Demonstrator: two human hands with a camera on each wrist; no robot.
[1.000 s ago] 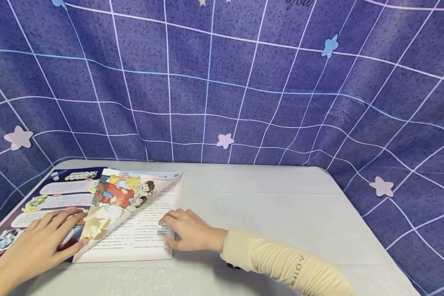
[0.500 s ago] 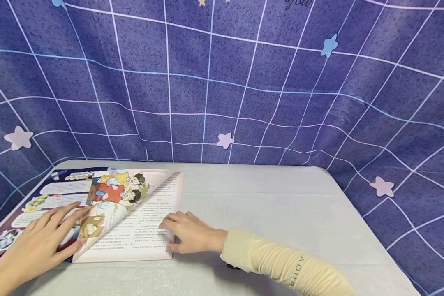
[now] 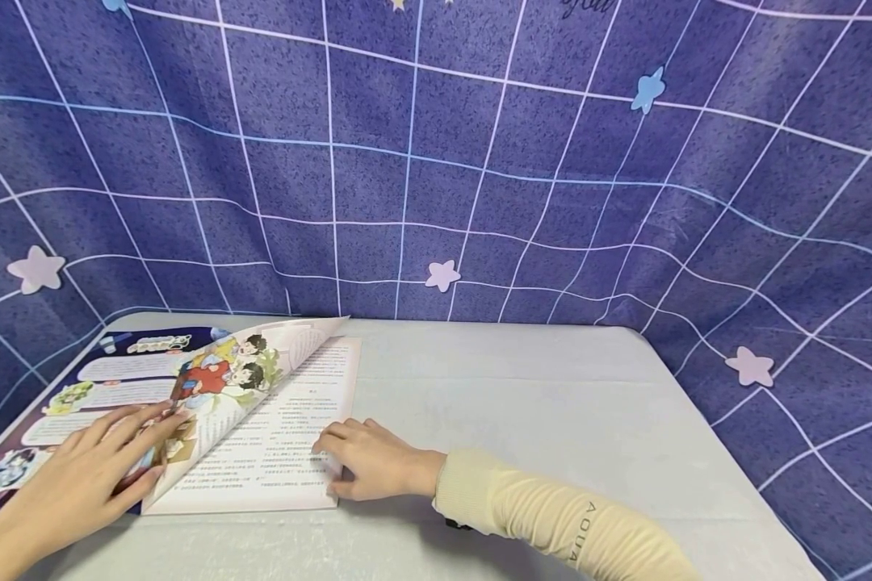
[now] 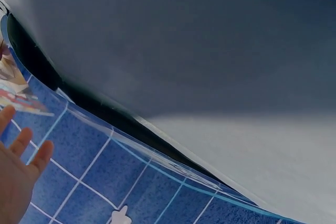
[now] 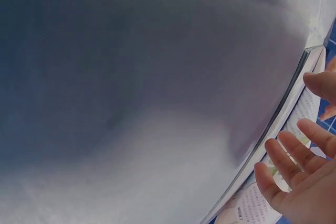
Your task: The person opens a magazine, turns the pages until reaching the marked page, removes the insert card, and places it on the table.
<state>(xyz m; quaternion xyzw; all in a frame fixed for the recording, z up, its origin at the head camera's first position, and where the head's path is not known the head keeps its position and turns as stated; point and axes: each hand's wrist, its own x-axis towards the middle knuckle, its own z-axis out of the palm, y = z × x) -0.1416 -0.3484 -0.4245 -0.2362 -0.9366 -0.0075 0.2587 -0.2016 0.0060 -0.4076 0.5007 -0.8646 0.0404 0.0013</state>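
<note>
An open magazine [image 3: 312,476] lies on the left part of the table. One of its pages [image 3: 207,383], with an illustration of cartoon figures, curls up diagonally and leftward, its far corner raised. My left hand [image 3: 90,468] lies over the dark left page with fingers extended; its fingertips and thumb touch the curled page near the fold. At the magazine's right edge rests my right hand [image 3: 378,460], fingers loosely bent over the text page. In the right wrist view the right hand's fingers [image 5: 286,163] are spread beside the magazine's edge.
A pale cloth covers the table [image 3: 523,403], which stretches right of the magazine. Behind and around it hangs a blue curtain [image 3: 378,186] with grid lines and stars. A cream sleeve [image 3: 545,508] covers the right forearm.
The illustrated page has swung further left and its far corner has lifted. My left fingers have shifted slightly onto it. The right hand has stayed almost still.
</note>
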